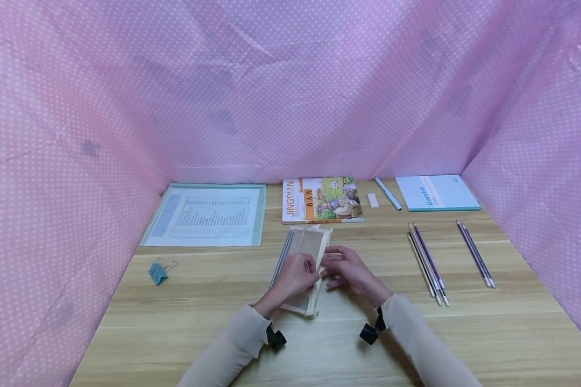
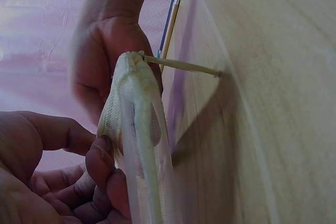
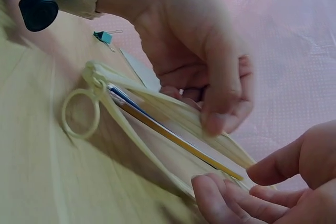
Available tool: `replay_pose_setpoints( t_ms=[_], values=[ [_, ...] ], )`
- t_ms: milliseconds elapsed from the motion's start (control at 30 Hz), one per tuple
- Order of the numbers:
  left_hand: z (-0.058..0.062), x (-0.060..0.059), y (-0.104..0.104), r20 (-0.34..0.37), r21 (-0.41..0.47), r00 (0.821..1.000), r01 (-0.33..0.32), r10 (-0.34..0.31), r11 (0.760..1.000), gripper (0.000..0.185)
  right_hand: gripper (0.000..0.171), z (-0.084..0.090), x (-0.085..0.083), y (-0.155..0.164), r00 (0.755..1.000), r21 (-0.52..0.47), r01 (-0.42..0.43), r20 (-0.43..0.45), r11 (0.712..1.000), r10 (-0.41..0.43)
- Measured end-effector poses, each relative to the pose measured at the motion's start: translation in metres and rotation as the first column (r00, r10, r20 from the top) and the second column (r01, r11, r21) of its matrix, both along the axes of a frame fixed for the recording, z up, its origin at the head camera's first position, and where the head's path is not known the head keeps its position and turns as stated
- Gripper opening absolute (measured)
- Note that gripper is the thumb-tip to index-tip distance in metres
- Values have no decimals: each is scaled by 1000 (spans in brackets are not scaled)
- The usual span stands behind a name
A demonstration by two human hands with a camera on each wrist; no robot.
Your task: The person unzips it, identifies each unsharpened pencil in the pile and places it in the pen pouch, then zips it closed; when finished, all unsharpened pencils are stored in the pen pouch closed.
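Observation:
A mesh pencil pouch (image 1: 300, 244) with cream zip edging lies at a slant on the table, its mouth parted. Two pencils, one blue and one yellow (image 3: 157, 129), show inside it in the right wrist view. My left hand (image 1: 297, 274) pinches one zip edge between thumb and fingertips. On the opposite edge, my right hand (image 1: 351, 271) has its fingers loosely extended, the fingertips at the pouch's opening. A round zip-pull ring (image 3: 80, 114) hangs from the near end of the pouch. The left wrist view shows the zip edge (image 2: 113, 119) at the left fingertips.
Pencils (image 1: 427, 263) lie in a group to the right, with another pair (image 1: 475, 252) beyond. Along the back are a printed sheet (image 1: 210, 215), a picture book (image 1: 321, 200), an eraser (image 1: 373, 201), a marker (image 1: 388, 193) and a notebook (image 1: 438, 192). A binder clip (image 1: 158, 273) sits left.

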State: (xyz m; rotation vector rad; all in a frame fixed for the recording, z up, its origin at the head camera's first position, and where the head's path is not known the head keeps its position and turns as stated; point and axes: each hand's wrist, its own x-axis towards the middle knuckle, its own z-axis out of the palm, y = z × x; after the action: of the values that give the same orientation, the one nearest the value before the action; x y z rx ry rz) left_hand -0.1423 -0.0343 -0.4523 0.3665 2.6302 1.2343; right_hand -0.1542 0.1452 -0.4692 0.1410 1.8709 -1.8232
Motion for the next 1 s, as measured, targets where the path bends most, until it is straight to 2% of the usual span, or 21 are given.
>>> replay_pose_setpoints(
  t_ms=[167,367,767,1000],
  values=[
    [0,0,0,-29,-22,1000,12,-13,1000,10,49,2,0,13,1000,11,9,-5,1000,-9],
    [0,0,0,-15,-13,1000,8,-8,1000,11,53,6,0,35,999,3,31,-36,1000,-31],
    [0,2,0,-11,7,1000,0,0,1000,11,58,22,0,91,993,11,64,-105,998,-63],
    [0,2,0,-33,-2,999,0,0,1000,12,59,27,0,127,983,15,90,-165,996,-86]
  ],
)
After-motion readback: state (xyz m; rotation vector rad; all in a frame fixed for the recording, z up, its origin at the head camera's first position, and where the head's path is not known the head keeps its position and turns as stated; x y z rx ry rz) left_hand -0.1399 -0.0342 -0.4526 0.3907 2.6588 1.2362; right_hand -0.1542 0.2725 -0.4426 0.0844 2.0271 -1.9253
